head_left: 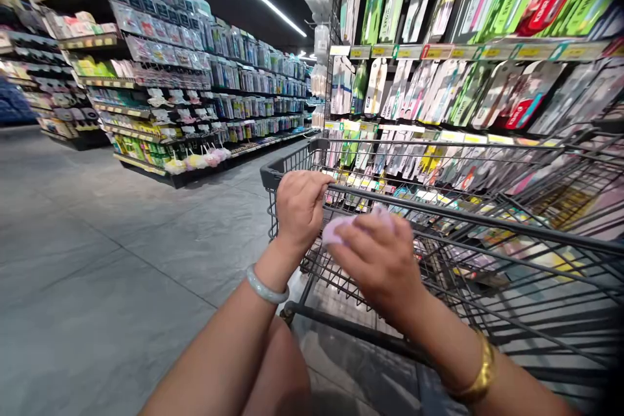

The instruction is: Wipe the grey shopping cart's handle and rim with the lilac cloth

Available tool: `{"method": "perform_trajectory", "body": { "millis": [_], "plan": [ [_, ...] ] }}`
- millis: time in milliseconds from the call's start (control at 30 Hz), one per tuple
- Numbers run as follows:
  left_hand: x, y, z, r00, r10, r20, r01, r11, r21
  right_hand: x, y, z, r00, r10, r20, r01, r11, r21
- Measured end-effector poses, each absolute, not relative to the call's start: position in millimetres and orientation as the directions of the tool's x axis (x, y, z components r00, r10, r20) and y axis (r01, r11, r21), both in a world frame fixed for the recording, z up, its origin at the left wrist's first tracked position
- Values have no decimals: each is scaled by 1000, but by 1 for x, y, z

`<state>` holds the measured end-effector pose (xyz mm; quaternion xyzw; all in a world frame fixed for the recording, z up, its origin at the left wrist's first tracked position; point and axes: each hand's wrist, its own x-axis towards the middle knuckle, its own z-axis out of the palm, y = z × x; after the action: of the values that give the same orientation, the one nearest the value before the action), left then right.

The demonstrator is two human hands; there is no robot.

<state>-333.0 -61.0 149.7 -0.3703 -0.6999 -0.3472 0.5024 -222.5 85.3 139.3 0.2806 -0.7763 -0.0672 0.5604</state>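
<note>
A dark wire shopping cart stands right in front of me. My left hand, with a pale bangle on the wrist, is wrapped over the top rail at the cart's left corner. Just right of it, my right hand holds a light purple cloth bunched under its fingers, close to the same rail. A gold bracelet is on that wrist. The fingers are slightly blurred and hide most of the cloth. Through the cart's wires I see its mesh base.
Racks of packaged brushes or similar goods rise directly behind the cart. Across the aisle to the left stand long shelves of hanging packets, with fluffy bath puffs at their end. Grey floor runs between them.
</note>
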Motion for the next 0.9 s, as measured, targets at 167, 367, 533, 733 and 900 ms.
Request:
{"method": "perform_trajectory", "body": {
  "millis": [167, 367, 533, 733, 900],
  "plan": [
    [-334, -59, 147, -163, 151, 975, 876, 476, 73, -236, 77, 163, -74, -379, 922, -200, 912, 359],
    [-339, -65, 145, -154, 203, 967, 871, 490, 36, -229, 68, 130, -254, -510, 822, -304, 849, 432],
    [-339, -65, 142, -133, 220, 966, 850, 527, -3, -212, 92, 153, -141, -427, 893, -223, 893, 391],
    [-345, -67, 144, -174, 255, 951, 805, 594, -12, -203, 108, 103, -264, -549, 793, -283, 830, 480],
    [-347, -67, 144, -127, 237, 963, 772, 634, -54, -176, 129, 117, -239, -492, 837, -310, 856, 415]
  ]
}}
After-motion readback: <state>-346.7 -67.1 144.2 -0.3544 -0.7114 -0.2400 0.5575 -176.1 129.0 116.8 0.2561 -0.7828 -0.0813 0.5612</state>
